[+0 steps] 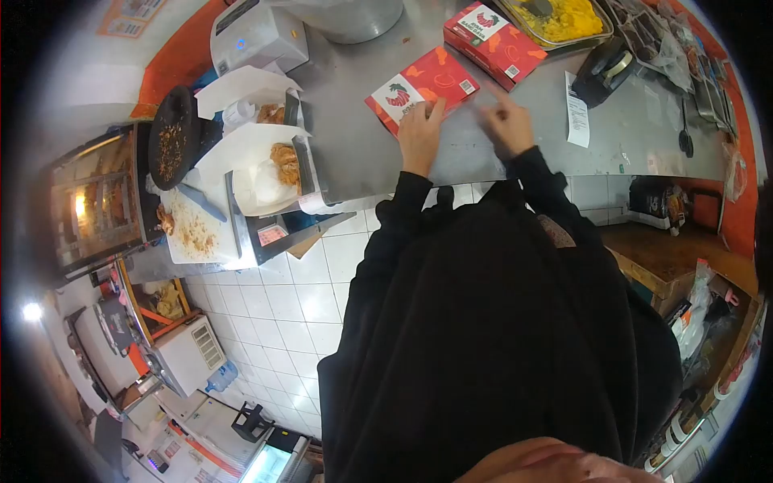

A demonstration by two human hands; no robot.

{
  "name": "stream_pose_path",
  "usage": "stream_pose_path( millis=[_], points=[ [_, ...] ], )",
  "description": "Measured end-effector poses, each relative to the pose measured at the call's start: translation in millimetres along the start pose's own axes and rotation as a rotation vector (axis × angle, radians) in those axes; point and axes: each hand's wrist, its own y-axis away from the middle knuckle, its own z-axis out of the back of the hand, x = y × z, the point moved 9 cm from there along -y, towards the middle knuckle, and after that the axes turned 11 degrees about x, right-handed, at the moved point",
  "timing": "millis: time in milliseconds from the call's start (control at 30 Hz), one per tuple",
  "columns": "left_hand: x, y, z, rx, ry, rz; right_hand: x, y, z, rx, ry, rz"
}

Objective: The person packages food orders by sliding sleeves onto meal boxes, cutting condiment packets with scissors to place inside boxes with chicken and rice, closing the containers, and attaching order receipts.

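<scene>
Two closed red and white boxes lie on the steel counter. My left hand (pixel 420 137) rests on the lower front edge of the nearer box (pixel 423 88), its fingers bent over the printed lid. To the right of that box, my right hand (pixel 509 125) is over the counter, partly blurred, with finger and thumb apart and nothing visible between them. The second box (pixel 493 44) sits behind and to the right, close to the first. A white paper slip (pixel 577 110) lies right of my right hand.
At the left stand open white boxes with fried food and rice (pixel 267 183), a cutting board (pixel 197 229) with a knife, and a dark round pan (pixel 172 137). A tray of yellow food (pixel 564 22) and a black object (pixel 600 72) are at the back right.
</scene>
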Motion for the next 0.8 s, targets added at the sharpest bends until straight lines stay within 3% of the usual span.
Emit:
stream_pose_path(
  millis=[67,100,133,167,200,233,300,333,367,433,500,567,633,667,733,800],
  points=[
    [-15.2,-2.4,-7.6,0.057,-0.252,-0.139,-9.3,20.8,77.6,-0.473,0.079,-0.066],
    [-18.5,-5.1,-10.5,0.057,-0.25,-0.138,-61.4,29.0,113.5,-0.655,0.147,-0.083],
    [-12.3,-7.7,-10.2,0.026,-0.267,-0.006,-53.0,39.5,153.0,-0.803,0.163,-0.136],
    [-6.6,-7.0,-9.0,0.0,-0.283,0.128,-64.1,47.7,177.4,-0.926,0.405,-0.191],
    [-12.0,-8.8,-7.0,0.007,-0.282,0.132,-77.4,49.9,199.4,-1.042,0.65,-0.242],
    [-13.4,-13.9,-3.7,0.055,-0.268,0.175,-96.4,40.1,211.7,-1.037,0.65,-0.245],
    [-15.3,-20.2,-2.6,0.117,-0.257,0.213,-147.1,9.8,212.3,-0.692,0.155,-0.413],
    [-13.4,-20.8,-2.8,0.137,-0.269,0.257,-163.3,6.1,207.4,-0.682,-0.054,-0.437],
    [-10.9,-21.3,-4.2,0.159,-0.28,0.299,-162.1,1.4,205.9,-0.684,-0.056,-0.456],
    [-11.0,-14.0,-12.9,0.113,-0.286,0.216,-181.9,-6.4,189.9,-0.761,-0.799,-0.359],
    [-21.8,-6.9,3.9,-0.148,-0.173,0.122,-171.7,-3.7,181.8,-0.641,-1.049,-0.437],
    [-37.5,-9.2,-1.9,-0.153,-0.06,0.129,-162.3,0.1,176.9,-0.575,-1.256,-0.397],
    [-73.8,-21.9,-23.7,-0.086,0.317,0.096,-121.9,12.5,180.2,-0.475,-0.923,-0.272],
    [-102.9,-34.2,-47.4,0.074,0.442,0.086,-126.9,21.3,171.6,-0.426,-0.777,-0.347],
    [-137.8,-43.5,-123.7,0.263,0.926,0.24,-143.3,27.7,160.0,-0.402,-0.744,-0.455],
    [-168.8,-54.0,-178.5,0.503,1.004,0.431,-169.6,32.1,163.3,-0.368,-0.71,-0.554]
  ],
)
